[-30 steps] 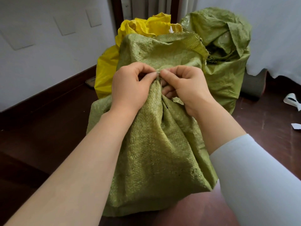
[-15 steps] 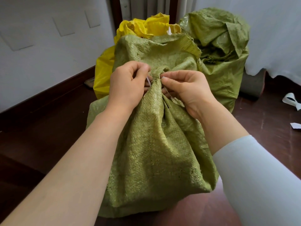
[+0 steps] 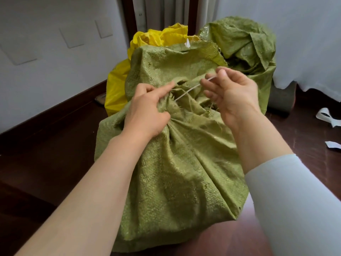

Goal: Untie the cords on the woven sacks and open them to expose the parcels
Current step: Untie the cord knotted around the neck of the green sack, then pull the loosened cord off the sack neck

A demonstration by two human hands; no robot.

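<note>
Hands have parted: the right hand (image 3: 232, 97), which a moment ago was picking at the tie knuckle to knuckle with the left hand (image 3: 147, 111), has drawn up and away to the right of the gathered neck of the olive-green woven plastic sack (image 3: 184, 172). Its thumb and forefinger pinch a thin pale cord (image 3: 191, 89) that now runs taut from the gathers to the pinch, the other fingers loosely curled. The left hand has stayed on the left side of that neck, gripping a bunch of the fabric to hold it against the pull

That a length of cord has come free suggests the knot has given, or is giving. The pleats at the neck look slacker than before, with a small hollow showing between the hands, though the mouth is not open and no parcel can be seen yet. Probably the cord needs pulling clear before the neck is spread

This sack stands on the dark wooden floor (image 3: 46, 145). Behind it on the left is a yellow plastic sack (image 3: 118, 84), and behind it on the right a second green woven sack (image 3: 245, 39) whose top looks already loose
</note>
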